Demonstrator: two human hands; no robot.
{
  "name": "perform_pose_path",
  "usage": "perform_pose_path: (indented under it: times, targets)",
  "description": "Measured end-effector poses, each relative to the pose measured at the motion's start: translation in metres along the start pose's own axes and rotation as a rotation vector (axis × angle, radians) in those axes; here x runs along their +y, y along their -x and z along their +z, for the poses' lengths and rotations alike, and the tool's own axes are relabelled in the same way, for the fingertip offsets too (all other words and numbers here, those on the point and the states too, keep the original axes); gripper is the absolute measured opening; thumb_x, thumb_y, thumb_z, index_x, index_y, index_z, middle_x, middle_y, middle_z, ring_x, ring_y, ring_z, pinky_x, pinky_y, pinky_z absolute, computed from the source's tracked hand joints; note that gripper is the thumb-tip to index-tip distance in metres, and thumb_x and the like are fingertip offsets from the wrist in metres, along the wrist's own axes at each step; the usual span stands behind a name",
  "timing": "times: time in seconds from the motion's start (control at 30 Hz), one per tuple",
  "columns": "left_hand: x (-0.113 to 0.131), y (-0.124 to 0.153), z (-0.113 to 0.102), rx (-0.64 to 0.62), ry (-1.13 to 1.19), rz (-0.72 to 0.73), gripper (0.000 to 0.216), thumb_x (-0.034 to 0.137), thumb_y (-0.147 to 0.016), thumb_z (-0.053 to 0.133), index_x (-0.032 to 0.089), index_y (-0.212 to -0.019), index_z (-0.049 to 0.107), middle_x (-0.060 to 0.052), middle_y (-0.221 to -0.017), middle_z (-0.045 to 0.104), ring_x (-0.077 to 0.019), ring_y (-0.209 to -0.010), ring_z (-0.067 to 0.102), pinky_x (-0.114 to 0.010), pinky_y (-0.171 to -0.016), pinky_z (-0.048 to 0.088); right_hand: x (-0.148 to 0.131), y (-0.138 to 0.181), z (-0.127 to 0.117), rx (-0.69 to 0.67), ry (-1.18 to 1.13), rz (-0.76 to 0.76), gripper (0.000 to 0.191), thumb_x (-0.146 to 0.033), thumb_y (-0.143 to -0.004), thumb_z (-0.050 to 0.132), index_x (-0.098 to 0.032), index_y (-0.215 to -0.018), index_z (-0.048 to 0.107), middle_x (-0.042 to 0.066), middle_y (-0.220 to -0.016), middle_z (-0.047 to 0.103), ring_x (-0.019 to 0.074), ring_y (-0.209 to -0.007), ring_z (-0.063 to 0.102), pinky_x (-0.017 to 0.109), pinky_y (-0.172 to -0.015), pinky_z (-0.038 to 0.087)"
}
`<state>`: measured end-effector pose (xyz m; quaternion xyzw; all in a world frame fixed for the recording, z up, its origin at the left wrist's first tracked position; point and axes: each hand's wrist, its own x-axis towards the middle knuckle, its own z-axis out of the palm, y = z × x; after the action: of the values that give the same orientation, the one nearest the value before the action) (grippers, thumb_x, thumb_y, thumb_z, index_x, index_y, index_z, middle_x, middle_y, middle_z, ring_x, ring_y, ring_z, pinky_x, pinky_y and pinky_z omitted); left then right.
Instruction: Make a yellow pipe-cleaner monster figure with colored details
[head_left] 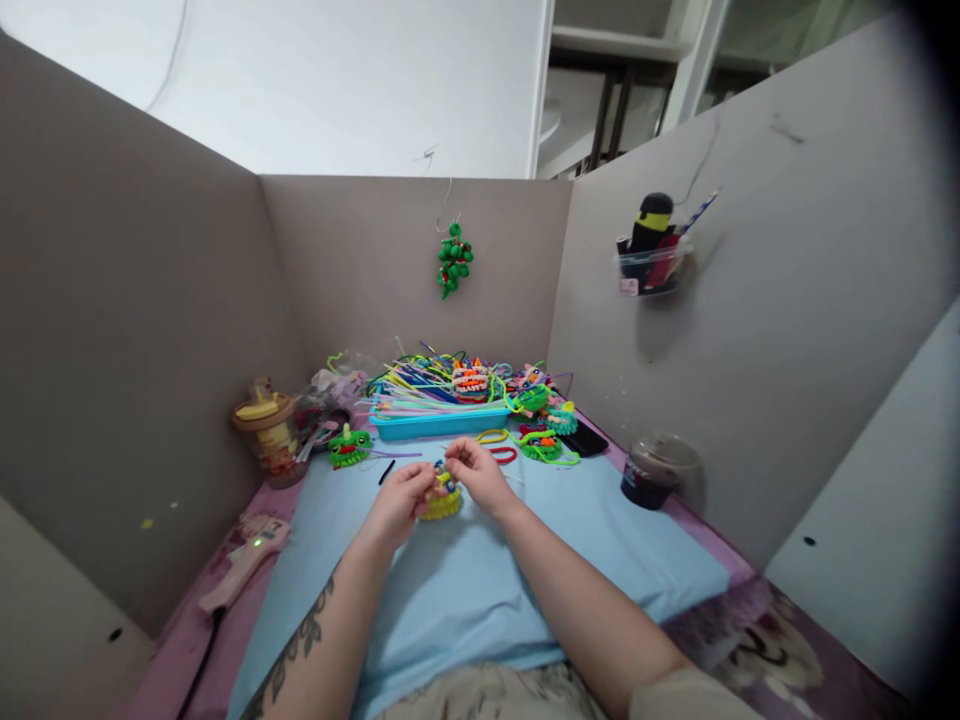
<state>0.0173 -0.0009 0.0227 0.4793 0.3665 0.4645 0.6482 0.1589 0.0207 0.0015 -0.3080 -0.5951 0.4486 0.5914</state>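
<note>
A small yellow pipe-cleaner figure (441, 506) with blue and pinkish bits on top is held just above the blue cloth. My left hand (405, 497) grips it from the left, thumb and fingers closed on its upper side. At its top right, my right hand (477, 474) is pinched with the fingertips close to the blue bits. What exactly those fingertips grip is too small to tell. Just beyond the hands lie a red pipe-cleaner loop (503, 455), a yellow loop (492, 436) and a short black piece (386, 472).
A blue tray (442, 424) heaped with pipe cleaners stands at the back. Green figures (349, 449) lie either side, near a phone (585, 438). A pink glue gun (247, 562) and a lidded cup (266, 430) are left, a dark tub (652, 470) right. Grey panels surround the table.
</note>
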Motion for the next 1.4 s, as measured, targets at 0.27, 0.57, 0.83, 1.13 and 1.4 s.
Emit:
perform_pose_path:
  times: [0.27, 0.57, 0.83, 1.13, 1.4]
  targets:
    - [-0.004, 0.001, 0.000, 0.337, -0.653, 0.523, 0.016, 0.033, -0.068, 0.061, 0.017, -0.068, 0.065, -0.002, -0.067, 0.061, -0.0153, -0.065, 0.053, -0.023, -0.055, 0.039, -0.001, 0.001, 0.002, 0.057, 0.021, -0.013, 0.013, -0.026, -0.071, 0.062, -0.019, -0.077, 0.052, -0.005, -0.063, 0.048, 0.0090, -0.055, 0.045, 0.021, -0.050, 0.037]
    - [-0.004, 0.001, 0.000, 0.156, -0.262, 0.238, 0.021, 0.034, -0.066, 0.061, 0.015, -0.061, 0.055, 0.006, -0.043, 0.042, -0.0066, -0.040, 0.034, -0.019, -0.043, 0.025, -0.001, 0.004, -0.003, -0.069, 0.116, -0.074, 0.021, -0.031, -0.076, 0.061, -0.020, -0.093, 0.066, 0.003, -0.084, 0.060, 0.0144, -0.076, 0.056, 0.027, -0.068, 0.045]
    - [0.002, 0.006, -0.001, -0.057, -0.061, 0.044, 0.027, 0.032, -0.066, 0.064, 0.014, -0.055, 0.048, 0.006, -0.040, 0.041, -0.0023, -0.033, 0.024, -0.018, -0.038, 0.017, -0.012, 0.006, -0.004, -0.122, 0.290, -0.241, 0.015, -0.029, -0.081, 0.057, -0.021, -0.084, 0.069, 0.003, -0.077, 0.059, 0.0155, -0.075, 0.056, 0.028, -0.072, 0.044]
    - [0.006, 0.007, -0.009, -0.318, 0.102, -0.259, 0.022, 0.029, -0.067, 0.068, 0.010, -0.072, 0.058, 0.005, -0.052, 0.042, 0.0013, -0.035, 0.020, -0.014, -0.033, 0.008, -0.019, 0.009, -0.004, -0.139, 0.223, -0.247, 0.021, -0.037, -0.080, 0.057, -0.021, -0.069, 0.063, 0.002, -0.069, 0.056, 0.0159, -0.069, 0.053, 0.029, -0.068, 0.041]
    - [-0.004, 0.004, 0.005, 0.051, -0.408, 0.207, 0.026, 0.040, -0.070, 0.063, 0.015, -0.075, 0.059, -0.002, -0.060, 0.060, -0.0116, -0.050, 0.051, -0.020, -0.043, 0.036, -0.013, 0.005, -0.002, 0.127, 0.296, -0.208, 0.019, -0.033, -0.079, 0.056, -0.019, -0.067, 0.059, 0.000, -0.067, 0.052, 0.0140, -0.066, 0.048, 0.026, -0.062, 0.037]
